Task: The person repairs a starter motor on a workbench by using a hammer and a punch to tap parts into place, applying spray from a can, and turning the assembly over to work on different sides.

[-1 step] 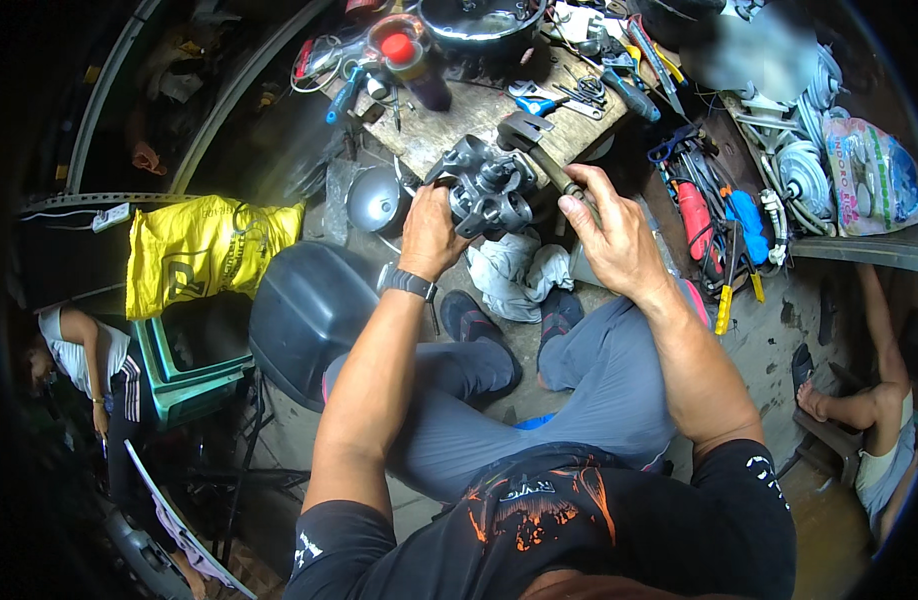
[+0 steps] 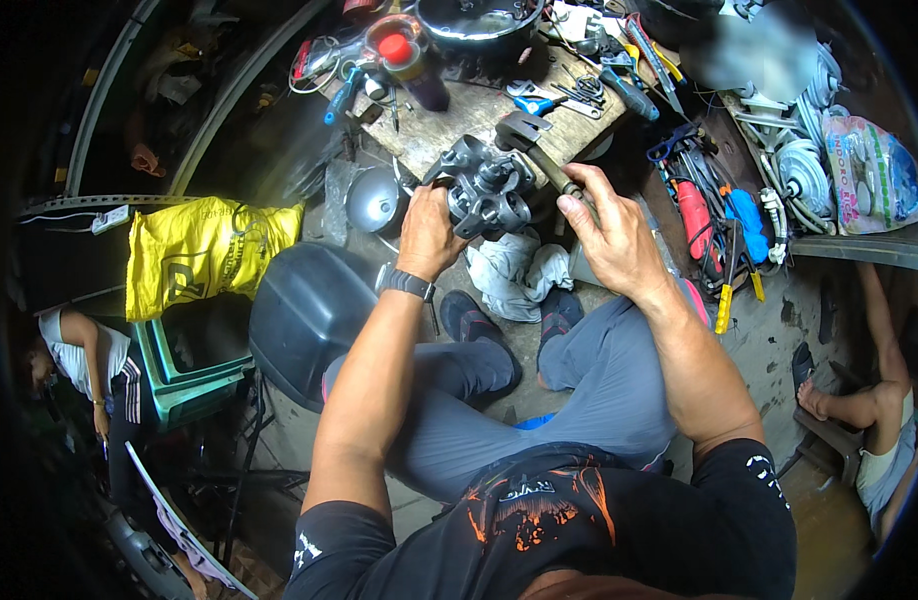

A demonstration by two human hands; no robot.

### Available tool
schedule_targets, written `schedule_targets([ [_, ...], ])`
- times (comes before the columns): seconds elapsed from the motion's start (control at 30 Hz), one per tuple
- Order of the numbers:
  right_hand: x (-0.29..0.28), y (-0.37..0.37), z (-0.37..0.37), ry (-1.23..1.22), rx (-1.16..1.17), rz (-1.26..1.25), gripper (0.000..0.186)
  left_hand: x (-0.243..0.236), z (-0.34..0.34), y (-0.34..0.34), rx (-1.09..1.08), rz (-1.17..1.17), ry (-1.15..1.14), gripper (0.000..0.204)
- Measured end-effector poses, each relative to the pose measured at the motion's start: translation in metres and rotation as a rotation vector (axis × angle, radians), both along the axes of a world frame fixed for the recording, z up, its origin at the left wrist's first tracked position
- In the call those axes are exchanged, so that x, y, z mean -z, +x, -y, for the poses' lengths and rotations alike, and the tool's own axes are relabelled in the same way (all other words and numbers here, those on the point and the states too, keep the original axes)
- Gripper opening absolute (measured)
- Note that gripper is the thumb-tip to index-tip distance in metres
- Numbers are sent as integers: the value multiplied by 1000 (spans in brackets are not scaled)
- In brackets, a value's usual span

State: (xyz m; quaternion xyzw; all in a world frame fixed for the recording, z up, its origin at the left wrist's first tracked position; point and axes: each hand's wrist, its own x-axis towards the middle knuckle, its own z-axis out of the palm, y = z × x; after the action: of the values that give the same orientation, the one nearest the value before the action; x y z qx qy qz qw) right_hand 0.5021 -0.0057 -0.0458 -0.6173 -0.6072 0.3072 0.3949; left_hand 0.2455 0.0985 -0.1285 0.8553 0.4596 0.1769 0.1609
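Observation:
My left hand (image 2: 431,235) is closed around the side of a dark grey cast metal machine part (image 2: 487,190) with several round openings, held up at the near edge of the wooden bench. In my right hand (image 2: 611,230) is a hammer (image 2: 547,165), gripped by its handle with the thumb along it. The hammer's head lies just above the right side of the metal part; whether they touch I cannot tell. Below the part, a pale grey rag (image 2: 514,280) hangs between my feet.
The wooden bench (image 2: 419,140) carries a red-capped bottle (image 2: 404,60), a black basin (image 2: 479,25), blue-handled pliers (image 2: 534,103) and hex keys. A tool box with a red-handled tool (image 2: 694,215) stands right. Left are a metal bowl (image 2: 372,200), a black plastic case (image 2: 309,315) and a yellow bag (image 2: 209,255). Other people sit at both sides.

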Motion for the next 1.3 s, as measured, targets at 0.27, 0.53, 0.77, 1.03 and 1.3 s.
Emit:
schedule_targets([
  [0.27,3,-3,1,73,-27,75,39,5,-3,2,-4,1,7,62],
  [0.53,-38,-16,-7,209,-189,329,49,7,-3,2,-17,35,3,50],
  [0.77,-39,-6,-21,224,-287,532,51,-2,-3,5,-23,15,-41,48],
  [1.03,-39,-7,-19,108,-335,648,53,-1,-4,4,-12,26,-24,48],
  [1.3,-59,-23,-21,377,-275,401,50,-4,-5,5,-19,-15,-64,47],
])
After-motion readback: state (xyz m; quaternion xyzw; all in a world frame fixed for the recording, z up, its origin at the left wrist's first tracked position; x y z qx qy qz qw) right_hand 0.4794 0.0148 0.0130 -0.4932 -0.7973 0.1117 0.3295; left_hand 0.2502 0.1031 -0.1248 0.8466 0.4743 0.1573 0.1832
